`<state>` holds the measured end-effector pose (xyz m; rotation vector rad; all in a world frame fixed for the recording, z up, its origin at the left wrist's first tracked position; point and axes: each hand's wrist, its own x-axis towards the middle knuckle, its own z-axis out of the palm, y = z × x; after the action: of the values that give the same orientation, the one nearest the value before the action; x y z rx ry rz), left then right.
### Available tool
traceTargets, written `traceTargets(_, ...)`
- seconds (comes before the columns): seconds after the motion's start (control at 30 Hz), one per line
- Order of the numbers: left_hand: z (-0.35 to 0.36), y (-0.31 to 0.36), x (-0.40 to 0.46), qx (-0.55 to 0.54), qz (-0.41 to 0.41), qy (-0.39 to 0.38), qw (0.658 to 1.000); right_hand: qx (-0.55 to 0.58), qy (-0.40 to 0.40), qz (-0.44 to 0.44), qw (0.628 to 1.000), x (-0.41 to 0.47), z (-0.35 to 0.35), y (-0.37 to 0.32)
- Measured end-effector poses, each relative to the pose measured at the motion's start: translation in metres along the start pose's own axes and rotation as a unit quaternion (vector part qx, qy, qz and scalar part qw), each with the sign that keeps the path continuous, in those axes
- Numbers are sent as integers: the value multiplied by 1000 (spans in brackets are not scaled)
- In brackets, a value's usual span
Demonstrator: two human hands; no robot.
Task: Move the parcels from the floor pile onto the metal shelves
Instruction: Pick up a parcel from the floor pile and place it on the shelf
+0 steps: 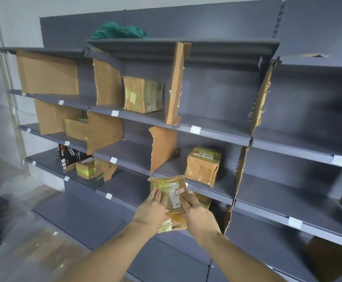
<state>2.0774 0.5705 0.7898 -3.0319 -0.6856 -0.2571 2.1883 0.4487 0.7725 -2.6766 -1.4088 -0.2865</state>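
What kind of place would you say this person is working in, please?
Probably a parcel sorting or storage room. Grey metal shelves are split into bays by cardboard dividers, taped parcels such as the brown box sit in several bays, and both hands hold a labelled parcel.

shelves (212, 129) grey | dividers (175, 84) brown cardboard | parcel (171, 193) yellow-tan, white label | bag (119, 31) green
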Motion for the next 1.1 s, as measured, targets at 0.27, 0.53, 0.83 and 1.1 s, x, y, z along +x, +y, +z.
traceTargets(0.27,3,-88,7,18,-24,-17,999,0,9,-26,1000,53,13,-70)
traceTargets(0.53,13,-182,19,28,-101,-50,993,13,-4,-104,994,137,52,-139)
traceTargets(0.83,26,-259,72,50,-149,-70,985,55,15,-148,987,231,80,-176)
traceTargets(1.1,53,-273,120,57,-133,-127,981,83,-42,-171,981,266,89,-154)
